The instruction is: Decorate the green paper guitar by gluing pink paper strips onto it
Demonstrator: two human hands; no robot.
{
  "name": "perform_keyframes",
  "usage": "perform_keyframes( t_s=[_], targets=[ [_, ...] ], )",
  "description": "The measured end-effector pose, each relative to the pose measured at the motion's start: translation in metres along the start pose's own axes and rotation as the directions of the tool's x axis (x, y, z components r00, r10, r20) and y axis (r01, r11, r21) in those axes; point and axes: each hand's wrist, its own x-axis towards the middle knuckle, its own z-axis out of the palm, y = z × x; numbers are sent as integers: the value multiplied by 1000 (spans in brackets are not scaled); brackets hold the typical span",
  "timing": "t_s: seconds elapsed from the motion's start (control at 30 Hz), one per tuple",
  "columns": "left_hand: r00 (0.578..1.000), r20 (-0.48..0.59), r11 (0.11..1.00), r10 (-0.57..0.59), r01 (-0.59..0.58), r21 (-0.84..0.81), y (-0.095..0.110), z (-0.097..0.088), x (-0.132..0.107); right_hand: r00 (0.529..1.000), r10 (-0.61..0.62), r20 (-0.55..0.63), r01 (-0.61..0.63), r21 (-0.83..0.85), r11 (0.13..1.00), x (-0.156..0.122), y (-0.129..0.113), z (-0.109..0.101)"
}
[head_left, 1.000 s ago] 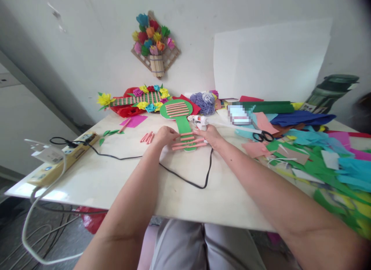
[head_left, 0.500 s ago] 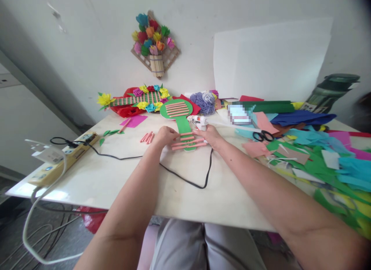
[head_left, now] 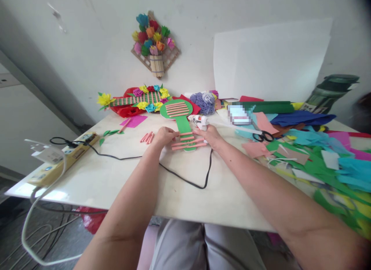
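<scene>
you get soft, fairly even light; glare whitens the table point(head_left: 182, 202) at left, your upper right corner darkens, lower-right scraps point(head_left: 326, 198) blur, and the phone point(head_left: 239, 114) is pixelated.

From my end, the left hand point(head_left: 164, 137) is masking its own fingertips, so I am not making out whether they are pinching the pink stick point(head_left: 186, 134) or only touching it. The right hand point(head_left: 213, 136) is covering part of the glue gun's point(head_left: 200, 121) handle. The left forearm point(head_left: 130, 192) is blocking a stretch of black cord point(head_left: 199, 187). Pixels are blurring the phone point(head_left: 240, 114). On the far right, the bottle's point(head_left: 330, 94) label is staying unreadable to me, and the picture's edge is cutting off a dark shape point(head_left: 364, 109). The tabletop point(head_left: 121, 188) is concealing part of a red bag point(head_left: 92, 220).
</scene>
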Motion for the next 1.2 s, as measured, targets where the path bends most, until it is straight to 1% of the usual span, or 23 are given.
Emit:
perform_keyframes(
  t_s=[0.07,0.23,0.43,0.53,0.7,0.87,1.03,1.13,1.2],
  targets=[
    [1000,-5,1000,0,0,-4,-1,2,1,1000,3,-2,-3,13,1000,1,1,0],
    [1000,-5,999,-11,11,-52,-4,3,2,999,-35,-9,35,1,999,1,3,1],
    [1000,19,996,-24,26,-90,-4,2,1,999,-30,-26,29,-15,999,-1,-1,1],
    [999,26,994,-28,31,-105,-5,2,2,1000,-7,-20,7,7,1000,-2,-1,2],
    [999,24,995,-39,41,-94,0,1,-2,999,35,-5,-34,43,998,-6,-7,4],
    [999,19,998,-38,39,-51,4,-1,-5,998,38,-40,-38,2,999,-11,-16,6],
    [998,55,998,-41,44,-45,2,-2,-2,999,48,-26,-47,38,998,-8,-10,5],
    [996,63,995,-57,61,-79,2,-4,-1,999,29,-30,-28,38,999,-6,-7,4],
    [996,62,992,-65,71,-104,2,-4,-1,999,38,-29,-37,51,998,-6,-7,4]
  ],
)
